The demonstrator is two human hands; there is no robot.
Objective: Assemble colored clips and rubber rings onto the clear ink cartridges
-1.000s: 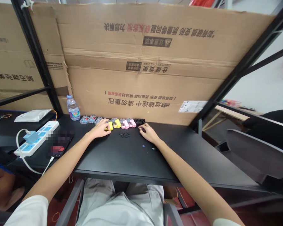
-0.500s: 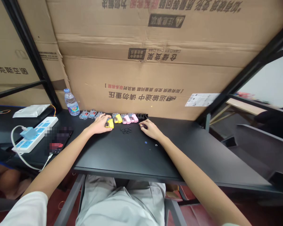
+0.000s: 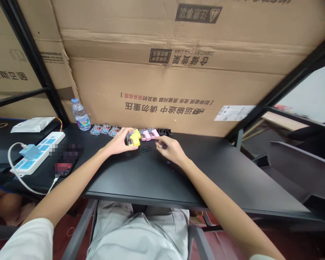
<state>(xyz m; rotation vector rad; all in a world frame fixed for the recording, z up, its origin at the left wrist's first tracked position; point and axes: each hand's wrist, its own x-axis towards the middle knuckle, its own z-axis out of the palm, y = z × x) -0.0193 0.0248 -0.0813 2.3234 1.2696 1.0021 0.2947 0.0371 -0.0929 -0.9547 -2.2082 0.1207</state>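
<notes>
My left hand (image 3: 121,142) is closed on a small yellow-and-clear plastic piece (image 3: 135,140), thumb in front and fingers behind. Another yellow part shows just behind it. To its right, two pink-and-clear plastic pieces (image 3: 149,134) stand in the row along the cardboard. My right hand (image 3: 173,150) is curled, fingers pinched around a small dark item (image 3: 162,146) with a yellowish spot, too small to name. Between the hands lie several small black rings (image 3: 145,148). Several black parts (image 3: 165,131) sit behind my right hand.
Left of my left hand are three clear pieces with red inside (image 3: 105,129). A water bottle (image 3: 81,115) stands at the back left, near a power strip (image 3: 40,153) and a phone (image 3: 70,160) on a cable. A cardboard sheet (image 3: 141,83) walls off the back of the black table (image 3: 119,180).
My left hand has moved right with the yellow-and-clear piece, nearer the rings. My right hand has turned slightly, its fingertips closer to the rings. The view has shifted a little.
</notes>
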